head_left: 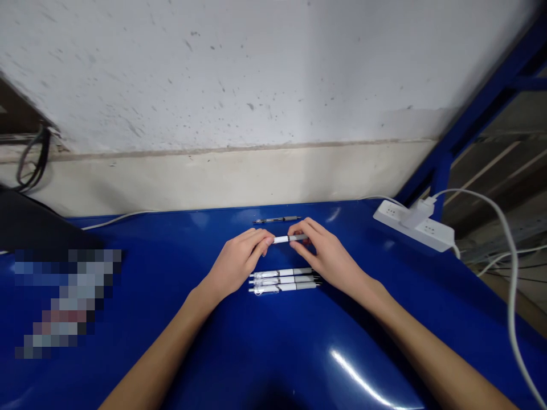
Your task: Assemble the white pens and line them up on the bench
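Both my hands hold one white pen (pixel 287 239) level above the blue table (pixel 273 341). My left hand (pixel 239 259) pinches its left end with curled fingers. My right hand (pixel 325 253) grips the grey right end. Just below them, three white pens (pixel 284 281) lie side by side on the table, parallel to the held one. Beyond my hands a thin dark pen (pixel 277 220) lies near the table's far edge.
A white power strip (pixel 412 225) with a plugged-in adapter sits at the back right, its white cable (pixel 510 267) looping down the right side. A dark object (pixel 29 228) sits at the far left. A white wall rises behind the table; a blue frame post (pixel 474 114) stands at right.
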A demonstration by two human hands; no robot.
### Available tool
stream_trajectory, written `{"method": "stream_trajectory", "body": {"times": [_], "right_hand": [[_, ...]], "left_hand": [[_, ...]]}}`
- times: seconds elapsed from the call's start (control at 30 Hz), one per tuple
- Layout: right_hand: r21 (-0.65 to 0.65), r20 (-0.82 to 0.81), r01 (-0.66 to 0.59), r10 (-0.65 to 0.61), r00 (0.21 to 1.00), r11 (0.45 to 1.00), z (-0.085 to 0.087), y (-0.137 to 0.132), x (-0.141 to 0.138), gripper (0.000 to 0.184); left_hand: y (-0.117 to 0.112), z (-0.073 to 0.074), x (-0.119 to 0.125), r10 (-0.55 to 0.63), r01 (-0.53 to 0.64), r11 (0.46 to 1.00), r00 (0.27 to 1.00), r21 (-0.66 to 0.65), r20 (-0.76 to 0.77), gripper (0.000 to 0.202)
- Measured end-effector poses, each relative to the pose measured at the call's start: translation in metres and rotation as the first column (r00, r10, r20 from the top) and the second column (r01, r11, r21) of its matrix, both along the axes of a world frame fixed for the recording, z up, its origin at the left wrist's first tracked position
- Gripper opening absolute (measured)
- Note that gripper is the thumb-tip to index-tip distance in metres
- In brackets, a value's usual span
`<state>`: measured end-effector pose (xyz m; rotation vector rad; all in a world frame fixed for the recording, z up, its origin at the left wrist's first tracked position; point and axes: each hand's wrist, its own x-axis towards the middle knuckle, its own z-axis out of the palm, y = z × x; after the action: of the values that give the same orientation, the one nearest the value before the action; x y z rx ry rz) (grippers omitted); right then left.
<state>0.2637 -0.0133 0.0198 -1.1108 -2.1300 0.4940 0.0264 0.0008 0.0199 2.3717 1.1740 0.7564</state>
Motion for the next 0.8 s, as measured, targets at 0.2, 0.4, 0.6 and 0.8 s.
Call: {"method": "stream_trajectory", "body": {"times": [0.2,0.4,0.6,0.8], "right_hand": [[-0.053,0.029,0.012,-0.010,1.000,0.999,-0.0012,0.0011,0.0006,0.024],[-0.015,-0.061,0.009,-0.010,0.998,1.000,0.0009,0.0003,0.0006,0.014],[-0.044,-0.171,-0.006,-0.002,0.985,0.999,0.0037,-0.0008,-0.0022,0.011],[-0.158,-0.231,-0.013,-0.024,0.973,0.987,0.0045,0.0014,-0.0018,0.015]], "left_hand": [[-0.0008,-0.0037,0.0020,-0.028,0.027,0.999,1.000,-0.028,-0.011,0.037],[-0.0012,-0.0029,0.0024,-0.012,0.012,1.000,1.000,-0.019,0.023,0.036],[-0.0020,-0.0022,0.0038,-0.032,0.031,0.999,0.999,0.024,0.040,0.033],[-0.0010,-0.0033,0.0041,-0.041,0.039,0.999,0.998,0.034,0.039,0.032]]}}
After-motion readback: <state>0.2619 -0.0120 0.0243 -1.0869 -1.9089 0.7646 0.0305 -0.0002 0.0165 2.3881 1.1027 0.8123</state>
